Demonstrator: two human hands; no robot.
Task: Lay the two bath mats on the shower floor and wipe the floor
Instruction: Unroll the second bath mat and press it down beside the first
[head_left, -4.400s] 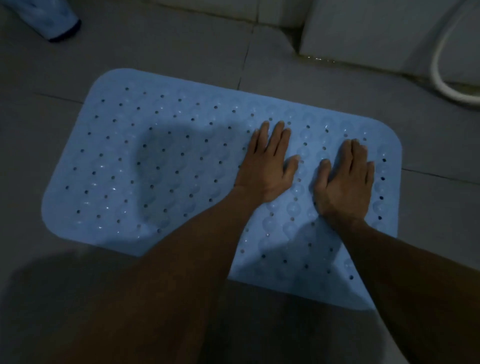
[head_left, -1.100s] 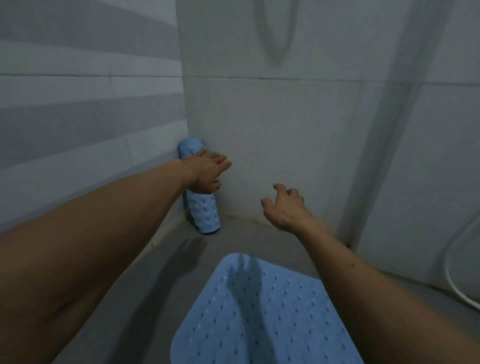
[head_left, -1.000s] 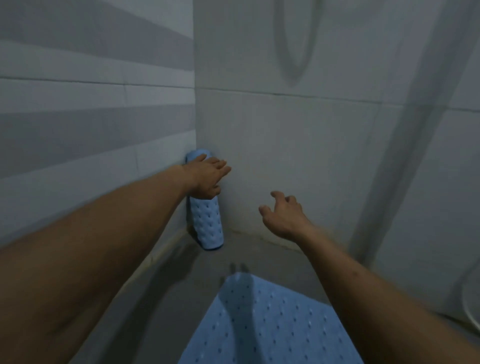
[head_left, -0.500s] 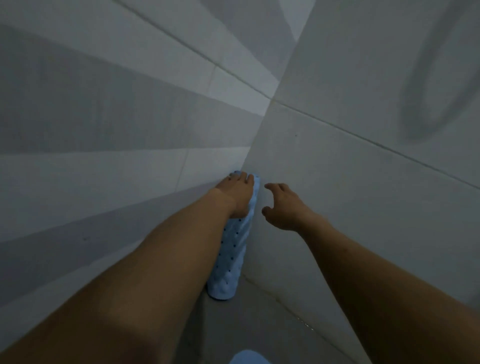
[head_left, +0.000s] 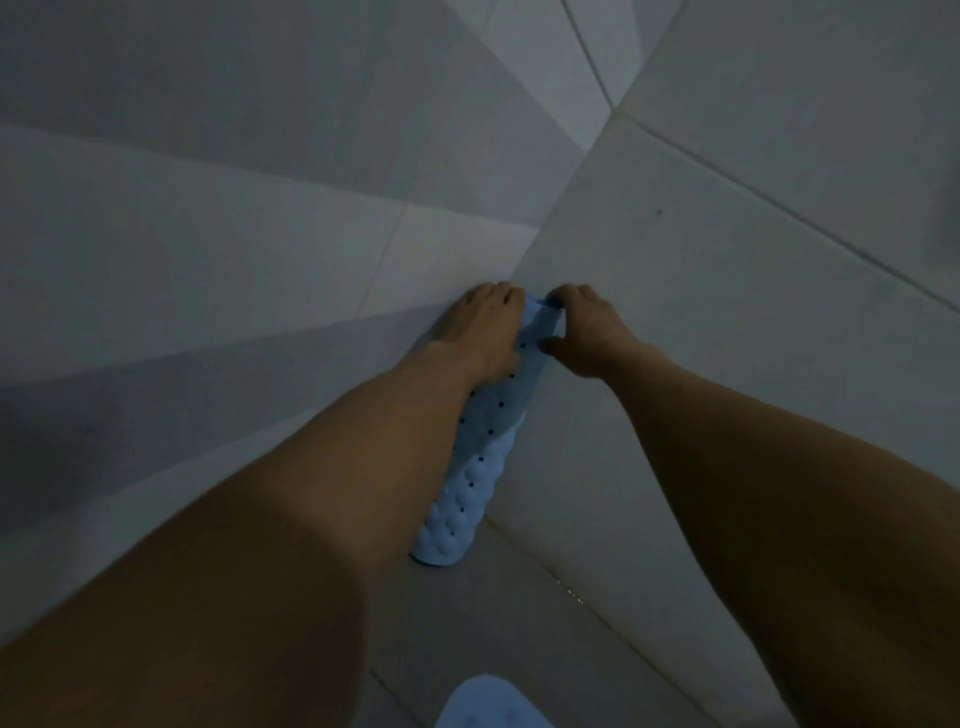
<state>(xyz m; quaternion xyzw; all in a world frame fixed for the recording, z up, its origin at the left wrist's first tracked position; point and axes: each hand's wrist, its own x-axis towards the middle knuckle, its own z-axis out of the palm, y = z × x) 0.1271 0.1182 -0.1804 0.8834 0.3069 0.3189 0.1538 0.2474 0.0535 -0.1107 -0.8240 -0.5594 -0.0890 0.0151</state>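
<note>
A rolled-up light blue bath mat with small holes and bumps stands on end in the corner where two tiled walls meet. My left hand lies over the left side of its upper end, fingers wrapped round it. My right hand grips the upper end from the right, thumb and fingers curled onto the roll. A corner of the other blue mat, lying flat on the floor, shows at the bottom edge.
Grey tiled walls close in on the left and right of the corner. A narrow strip of grey shower floor runs between the standing roll and the flat mat.
I have leaned closer to the corner. My right hand, open in the air half a second ago, has come onto the top of the rolled mat and now grips it beside my left hand.
</note>
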